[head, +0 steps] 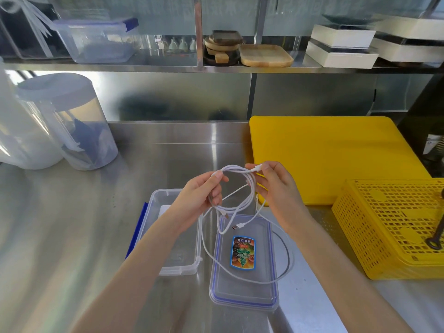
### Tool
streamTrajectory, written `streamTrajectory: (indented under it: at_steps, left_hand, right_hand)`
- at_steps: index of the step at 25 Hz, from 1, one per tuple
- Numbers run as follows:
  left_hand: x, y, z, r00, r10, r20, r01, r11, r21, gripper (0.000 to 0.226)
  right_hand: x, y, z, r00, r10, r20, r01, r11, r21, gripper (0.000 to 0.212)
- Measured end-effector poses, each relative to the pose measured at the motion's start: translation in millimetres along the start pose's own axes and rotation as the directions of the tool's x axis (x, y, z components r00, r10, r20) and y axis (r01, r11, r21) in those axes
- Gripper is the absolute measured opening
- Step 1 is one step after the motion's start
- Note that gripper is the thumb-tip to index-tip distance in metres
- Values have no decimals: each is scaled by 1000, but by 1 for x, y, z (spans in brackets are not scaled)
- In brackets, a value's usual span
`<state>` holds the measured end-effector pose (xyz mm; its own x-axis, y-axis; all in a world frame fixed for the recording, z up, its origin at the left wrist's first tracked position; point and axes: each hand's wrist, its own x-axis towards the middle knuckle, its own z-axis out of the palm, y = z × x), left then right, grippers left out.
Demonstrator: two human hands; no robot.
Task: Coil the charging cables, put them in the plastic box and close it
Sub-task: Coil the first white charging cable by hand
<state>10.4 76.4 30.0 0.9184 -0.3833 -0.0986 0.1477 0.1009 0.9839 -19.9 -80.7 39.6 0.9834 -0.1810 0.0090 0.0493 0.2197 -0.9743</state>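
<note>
Both hands hold a loop of white charging cable (249, 188) above the steel counter. My left hand (201, 195) pinches the left side of the coil. My right hand (276, 186) grips the right side, with a white plug between thumb and forefinger. Loose cable hangs down, and a USB plug (238, 226) dangles over the lid. A long slack loop (286, 260) lies across the lid and the counter. The clear plastic box (182, 260) stands open below my left forearm. Its clear, blue-rimmed lid (242, 294) with a coloured sticker lies to the right of it.
A yellow cutting board (331, 155) lies at the back right. A yellow perforated basket (394, 227) stands upside down at the right edge. A clear lidded jar (72, 121) stands at the left. The shelf above carries a plastic container, wooden trays and white boxes.
</note>
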Motion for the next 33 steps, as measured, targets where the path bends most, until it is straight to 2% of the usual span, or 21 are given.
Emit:
streamTrajectory:
  at_steps: [2,4,7,9,11,14,17,19,23,28,33]
  left_hand:
    - [-1,0,1,1000,-23,20,25,996,-89,26]
    - [-1,1,1,1000,-14,21,16,994,-108,26]
    - [3,1,0,998,56,-43,-62,986,-157,28]
    - [6,2,2,991,87,-101,-105,976,-189,28]
    - [7,4,4,987,90,-131,-122,960,-252,30]
    - [6,7,4,993,52,-105,-91,912,-400,32]
    - [3,9,5,1000,7,-25,-18,872,-490,32]
    - [3,9,6,1000,-9,4,9,866,-500,33]
    - [5,6,5,1000,-16,-24,3,884,-468,32]
    - [4,-1,6,1000,-12,29,21,941,-338,28]
    - [0,-13,6,996,-1,87,22,972,-232,21]
  right_hand:
    - [-1,-1,4,998,65,26,-66,996,67,16]
    - [-2,-2,3,994,91,68,-88,995,-38,9]
    - [-6,4,0,954,215,211,-169,962,-213,46]
    - [-10,10,1,898,316,308,-218,925,-311,53]
    - [-14,17,2,869,343,355,-219,912,-346,46]
    - [-13,19,2,893,269,360,-131,922,-365,25]
    - [-13,21,2,897,213,389,-104,954,-281,24]
    - [-12,24,5,908,184,375,-104,969,-224,26]
    - [-10,32,6,956,134,262,-82,977,-199,11]
    - [-5,37,7,972,118,205,-104,991,-79,20]
    - [-4,34,8,988,92,125,-98,994,49,11]
